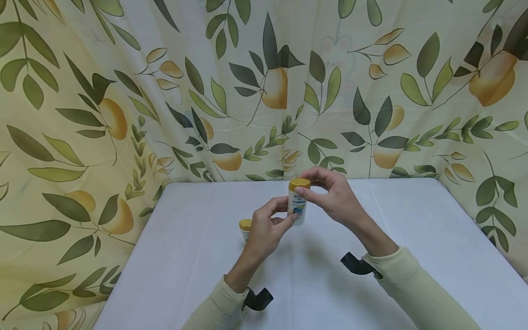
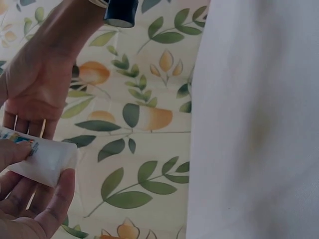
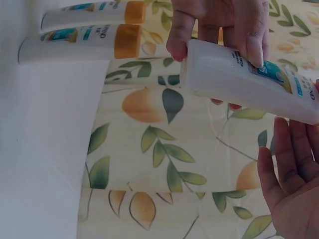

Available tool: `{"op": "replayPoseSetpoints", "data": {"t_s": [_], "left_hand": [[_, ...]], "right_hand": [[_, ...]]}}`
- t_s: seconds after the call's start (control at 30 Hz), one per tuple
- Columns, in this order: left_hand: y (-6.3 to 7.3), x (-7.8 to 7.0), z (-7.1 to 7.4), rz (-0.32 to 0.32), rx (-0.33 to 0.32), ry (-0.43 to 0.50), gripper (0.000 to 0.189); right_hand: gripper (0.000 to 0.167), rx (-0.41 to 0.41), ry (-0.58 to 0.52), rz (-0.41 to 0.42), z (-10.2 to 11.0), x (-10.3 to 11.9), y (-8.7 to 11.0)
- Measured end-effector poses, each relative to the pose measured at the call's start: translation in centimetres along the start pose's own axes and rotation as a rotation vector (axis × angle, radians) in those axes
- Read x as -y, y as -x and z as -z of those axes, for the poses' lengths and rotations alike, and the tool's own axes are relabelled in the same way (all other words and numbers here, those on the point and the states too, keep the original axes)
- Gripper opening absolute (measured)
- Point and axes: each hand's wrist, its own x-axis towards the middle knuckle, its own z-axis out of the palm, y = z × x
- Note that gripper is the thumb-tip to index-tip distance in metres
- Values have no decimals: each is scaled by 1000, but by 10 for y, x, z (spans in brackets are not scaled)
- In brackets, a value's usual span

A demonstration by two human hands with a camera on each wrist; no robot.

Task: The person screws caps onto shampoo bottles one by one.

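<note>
A white plastic bottle (image 1: pixel 298 206) with a yellow cap (image 1: pixel 299 184) and a blue printed label is held upright above the table. My left hand (image 1: pixel 266 227) grips its lower body, thumb on the front. At the top, my right hand (image 1: pixel 336 195) holds the cap between thumb and fingers. The left wrist view shows the bottle's white base (image 2: pixel 52 162) between the left thumb and fingers. In the right wrist view, two similar bottles stand side by side, a nearer one (image 3: pixel 75 42) and a farther one (image 3: pixel 92 14). From the head, only one yellow-capped bottle (image 1: pixel 245 225) shows, partly behind my left hand.
A white cloth covers the table (image 1: pixel 185 256). Behind it and at its sides hangs a curtain (image 1: pixel 255 137) printed with leaves and orange fruit. Black camera mounts (image 1: pixel 259 299) stick out from both sleeves near the tabletop.
</note>
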Motion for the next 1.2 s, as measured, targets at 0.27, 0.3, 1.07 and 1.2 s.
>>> {"op": "replayPoseSetpoints", "data": {"t_s": [0.27,0.3,1.07,1.2], "left_hand": [[1,-1,-2,-38,4,-31,33],[1,-1,-2,-45,5,-37,33],[0,-1,7,-14,106,-29,43],[0,-1,9,-12,117,-22,43]], "right_hand": [[12,-34,-7,50,0,-2,0],[12,-38,-4,56,0,-2,0],[20,21,-21,110,9,-2,2],[20,28,-33,122,9,-2,2]]}}
